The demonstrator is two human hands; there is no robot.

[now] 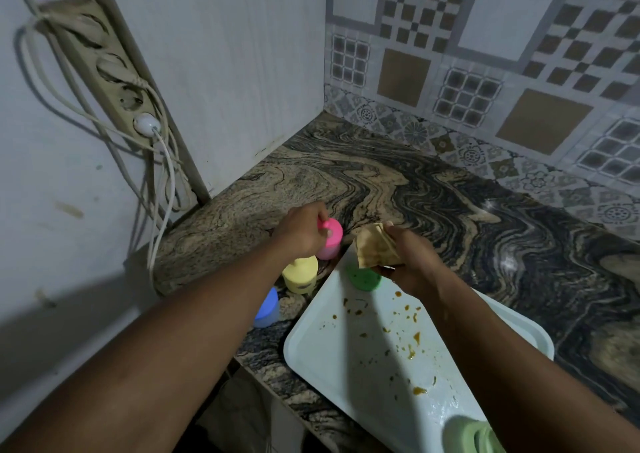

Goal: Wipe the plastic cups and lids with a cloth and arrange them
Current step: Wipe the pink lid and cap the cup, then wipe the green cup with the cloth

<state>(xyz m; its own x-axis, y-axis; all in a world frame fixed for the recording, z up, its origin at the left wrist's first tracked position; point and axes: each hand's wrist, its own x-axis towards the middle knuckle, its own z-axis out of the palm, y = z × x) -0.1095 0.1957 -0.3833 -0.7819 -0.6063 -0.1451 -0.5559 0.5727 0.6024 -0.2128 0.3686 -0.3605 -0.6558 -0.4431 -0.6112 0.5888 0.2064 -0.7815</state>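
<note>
My left hand [300,230] grips the top of a pink lidded cup [330,241] standing on the marbled counter. Behind it toward me stand a yellow cup [300,274] and a blue cup [267,308] in a row along the counter's left edge. My right hand [408,265] holds a crumpled beige cloth [375,246] just above a green cup [363,277], which stands at the far corner of the white tray [346,341]. A pale green item [472,435] lies at the tray's near end, partly cut off by the frame.
The tray carries brown food stains. The counter [450,210] stretches to the right and back toward the patterned tile wall. A power strip [114,71] with hanging cords is fixed to the left wall. The counter edge drops off on the left.
</note>
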